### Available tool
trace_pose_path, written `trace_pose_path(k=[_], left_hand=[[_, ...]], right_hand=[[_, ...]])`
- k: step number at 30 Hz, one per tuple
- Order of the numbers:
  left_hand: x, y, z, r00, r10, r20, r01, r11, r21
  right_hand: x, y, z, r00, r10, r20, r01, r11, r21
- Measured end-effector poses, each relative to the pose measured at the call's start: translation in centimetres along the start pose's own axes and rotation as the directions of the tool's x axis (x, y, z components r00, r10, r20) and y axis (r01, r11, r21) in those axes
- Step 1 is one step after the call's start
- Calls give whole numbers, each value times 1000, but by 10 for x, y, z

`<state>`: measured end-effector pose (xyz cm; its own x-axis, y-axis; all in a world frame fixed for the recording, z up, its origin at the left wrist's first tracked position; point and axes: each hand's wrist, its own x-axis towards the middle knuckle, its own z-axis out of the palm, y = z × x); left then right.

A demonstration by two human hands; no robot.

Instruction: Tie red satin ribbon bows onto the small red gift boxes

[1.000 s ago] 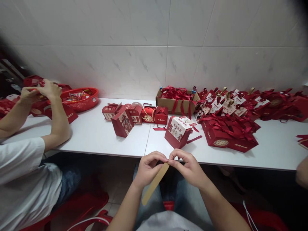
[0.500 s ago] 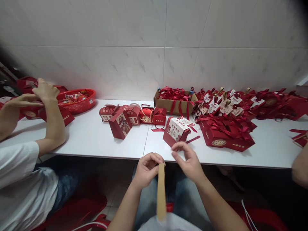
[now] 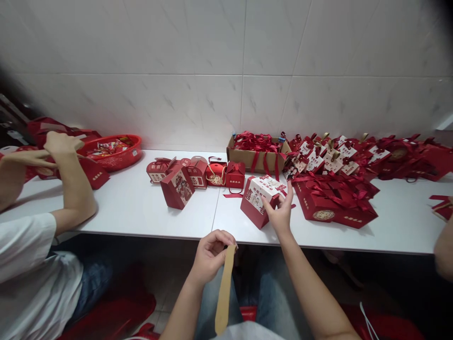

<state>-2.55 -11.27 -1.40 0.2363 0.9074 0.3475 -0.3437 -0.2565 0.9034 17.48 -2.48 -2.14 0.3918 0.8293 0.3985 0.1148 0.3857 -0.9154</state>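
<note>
The left hand (image 3: 209,257) is closed in a pinch, thumb against fingers, on the upper end of a gold strip (image 3: 224,295). The strip hangs from that pinch toward the near side, over the lap, just off the near edge of the worktop (image 3: 123,212).

The right hand (image 3: 281,212) is at the right side of a red-and-white box (image 3: 255,200), near the front of the worktop. Its thumb and index finger are spread well apart, the thumb over the box's near right corner and the index finger pointing to the far side; whether it grips the box I cannot tell. The box is farther away than the left hand and to its right.

Ribboned red boxes (image 3: 334,200) stand right of the right hand; a carton (image 3: 244,157) of red ribbons is beyond the box.
</note>
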Motion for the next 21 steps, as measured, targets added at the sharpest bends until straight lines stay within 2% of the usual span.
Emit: trace_pose_path(k=[3, 6, 9, 12, 15, 18, 21], left_hand=[[-1, -2, -3, 1000, 22, -19, -22, 1000, 18], [2, -5, -6, 995, 72, -67, -68, 995, 68], [11, -10, -8, 983, 105, -150, -80, 983, 162], [26, -15, -8, 960, 193, -203, -128, 947, 296], [41, -22, -6, 946, 291, -144, -214, 891, 400], [51, -30, -6, 938, 342, -56, -281, 845, 455], [56, -36, -8, 927, 370, -54, -298, 819, 491]], right_hand=[[-1, 1, 1, 999, -47, -1, 47, 998, 39], [-2, 3, -1, 997, -56, 60, 52, 996, 69], [-7, 3, -4, 990, -61, 130, 47, 993, 106], [-16, 3, -7, 979, -60, 194, 37, 992, 124], [-24, 3, -9, 967, -55, 248, 26, 993, 119], [-28, 4, -11, 967, -86, 240, 63, 993, 103], [-29, 5, -12, 968, -107, 228, 93, 993, 73]])
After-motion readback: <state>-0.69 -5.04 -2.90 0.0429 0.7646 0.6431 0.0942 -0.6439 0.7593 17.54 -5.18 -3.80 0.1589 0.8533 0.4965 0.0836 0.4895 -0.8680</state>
